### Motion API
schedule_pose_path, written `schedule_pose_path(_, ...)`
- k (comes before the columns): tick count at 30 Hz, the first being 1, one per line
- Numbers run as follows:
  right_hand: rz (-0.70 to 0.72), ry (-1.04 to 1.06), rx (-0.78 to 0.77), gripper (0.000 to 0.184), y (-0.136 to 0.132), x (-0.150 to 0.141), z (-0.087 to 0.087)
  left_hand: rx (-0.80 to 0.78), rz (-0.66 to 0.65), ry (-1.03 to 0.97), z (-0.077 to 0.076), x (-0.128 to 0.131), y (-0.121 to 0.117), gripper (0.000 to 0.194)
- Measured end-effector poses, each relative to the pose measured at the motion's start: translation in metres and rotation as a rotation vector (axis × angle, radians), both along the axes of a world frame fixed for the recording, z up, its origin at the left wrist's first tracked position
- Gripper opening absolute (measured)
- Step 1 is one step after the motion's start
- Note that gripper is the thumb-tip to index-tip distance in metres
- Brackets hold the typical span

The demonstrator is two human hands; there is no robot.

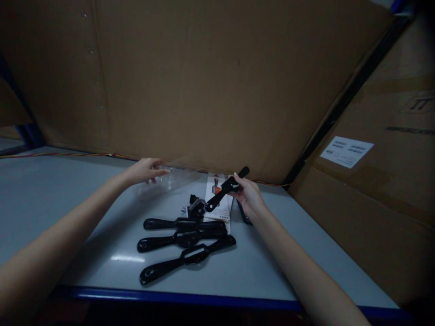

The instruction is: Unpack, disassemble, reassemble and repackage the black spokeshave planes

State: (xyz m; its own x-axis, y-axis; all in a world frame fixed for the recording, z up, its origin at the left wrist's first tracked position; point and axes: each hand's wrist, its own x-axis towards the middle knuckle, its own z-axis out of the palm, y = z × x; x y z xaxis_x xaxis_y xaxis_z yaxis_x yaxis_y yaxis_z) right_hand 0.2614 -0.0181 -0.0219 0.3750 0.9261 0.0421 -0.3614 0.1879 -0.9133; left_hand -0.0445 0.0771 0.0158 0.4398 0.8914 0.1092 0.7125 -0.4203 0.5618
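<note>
My right hand [250, 197] grips a black spokeshave [222, 192] by its middle, tilted above a printed leaflet [217, 209]. My left hand [147, 172] is at the back of the table, fingers apart, beside a blurred clear plastic bag [170, 179]; whether it still touches the bag is hard to make out. Three more black spokeshaves lie across the table in front: a rear one [159, 223], a middle one [156, 243] and a front one [163, 269]. Small black and metal parts [195, 208] sit just behind them.
A black handle-shaped piece [244, 213] lies partly behind my right hand. Tall cardboard [204, 90] closes off the back, and a labelled carton [374, 203] stands at the right. Thin twisted wires [74, 154] run along the back edge. The table has a blue front edge [170, 296].
</note>
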Motion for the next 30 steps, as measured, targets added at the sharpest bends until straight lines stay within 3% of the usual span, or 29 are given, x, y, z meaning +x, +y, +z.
schedule_pose_path(3,0.064,-0.079,0.014,0.023,-0.004,-0.007,-0.001,0.237,-0.034,0.219,-0.016,-0.003,0.018,0.048)
schedule_pose_path(6,0.079,-0.103,0.026,0.026,-0.007,-0.01,-0.001,0.393,0.036,0.332,-0.026,-0.005,0.024,0.046)
schedule_pose_path(8,0.09,-0.101,0.034,0.027,-0.008,-0.01,0.0,0.431,0.064,0.333,-0.029,-0.005,0.022,0.051)
schedule_pose_path(13,0.132,-0.112,-0.017,0.027,-0.011,-0.013,0.004,0.425,-0.023,0.369,-0.027,0.002,0.007,0.058)
schedule_pose_path(16,0.18,-0.12,-0.051,0.027,-0.015,-0.019,0.007,0.453,-0.051,0.237,-0.018,0.018,-0.011,0.055)
schedule_pose_path(19,0.231,-0.109,-0.057,0.028,-0.022,-0.028,0.01,0.227,-0.161,-0.084,-0.008,0.043,-0.038,0.045)
schedule_pose_path(23,0.314,-0.083,0.004,0.03,-0.033,-0.041,0.013,-0.451,-0.35,-0.311,-0.002,0.076,-0.077,0.049)
schedule_pose_path(25,0.347,-0.093,0.045,0.033,-0.036,-0.046,0.014,-0.656,-0.402,-0.388,-0.003,0.086,-0.092,0.046)
schedule_pose_path(27,0.354,-0.14,0.066,0.035,-0.036,-0.048,0.015,-0.748,-0.442,-0.44,-0.005,0.091,-0.1,0.039)
schedule_pose_path(30,0.308,-0.338,0.071,0.04,-0.031,-0.044,0.014,-0.676,-0.405,-0.491,-0.01,0.092,-0.102,0.025)
